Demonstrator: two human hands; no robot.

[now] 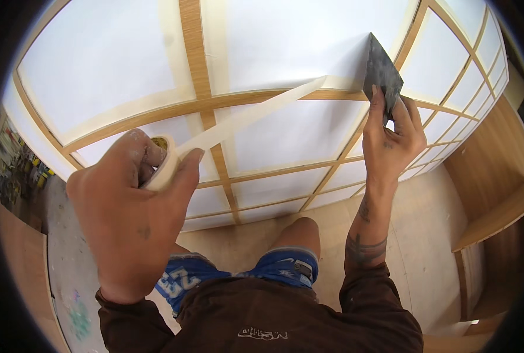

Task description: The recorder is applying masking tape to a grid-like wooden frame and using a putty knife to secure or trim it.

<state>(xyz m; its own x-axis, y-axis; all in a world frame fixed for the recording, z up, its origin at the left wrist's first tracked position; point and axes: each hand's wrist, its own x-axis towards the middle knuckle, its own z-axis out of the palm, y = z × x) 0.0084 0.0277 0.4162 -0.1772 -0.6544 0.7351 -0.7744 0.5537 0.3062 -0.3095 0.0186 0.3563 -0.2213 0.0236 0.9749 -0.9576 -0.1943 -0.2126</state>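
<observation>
My left hand (135, 206) is closed round a roll of cream masking tape (166, 167), fingers through its core. From the roll a strip of tape (250, 116) stretches up and right to a wooden lattice panel (198, 53) with white panes. The strip's far part lies on a pane along a horizontal wooden bar, and its near part hangs free. My right hand (394, 135) grips a dark, flat scraper blade (382, 67), its edge against the panel at the strip's right part. Pale tape also borders several other panes (262, 41).
Below the panel is a pale floor (417, 235), where my legs show. Wooden shelving or cabinet parts (491, 170) stand at the right. At the left are a wooden board (27, 259), a paint-stained grey surface (74, 282) and a cluttered pile of items (24, 159).
</observation>
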